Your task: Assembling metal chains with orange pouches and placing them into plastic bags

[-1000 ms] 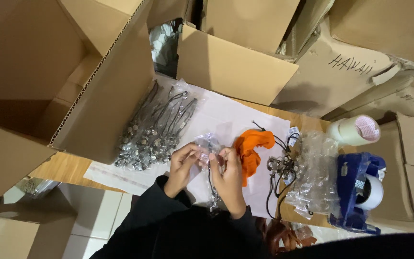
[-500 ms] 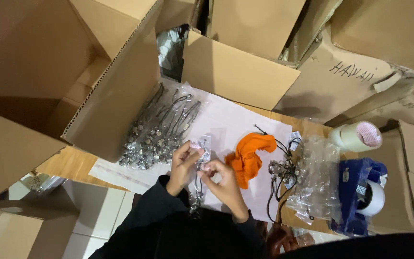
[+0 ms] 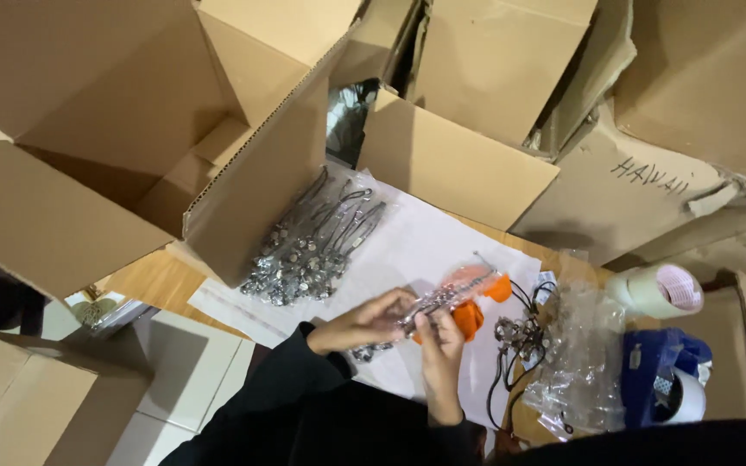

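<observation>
A heap of bagged necklaces [image 3: 317, 246] lies on the paper sheet [image 3: 416, 250] on the worktop [image 3: 144, 285], left of both hands. Right of them sit loose necklaces [image 3: 520, 336], empty bags [image 3: 580, 354], and a tape roll [image 3: 656, 289] behind a tape dispenser [image 3: 666, 384]. Open boxes [image 3: 131, 138] stand behind.

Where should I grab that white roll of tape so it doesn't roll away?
Probably grip the tape roll across its curved outer wall, coming down from above. It lies on its side with its open pinkish end facing right, clear of both hands, so fingers could pinch the rim through the core.

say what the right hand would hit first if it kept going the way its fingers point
Likely the clear bag it already pinches with the left hand; beyond that, white paper, then the box flap. Depth is unclear.
</observation>
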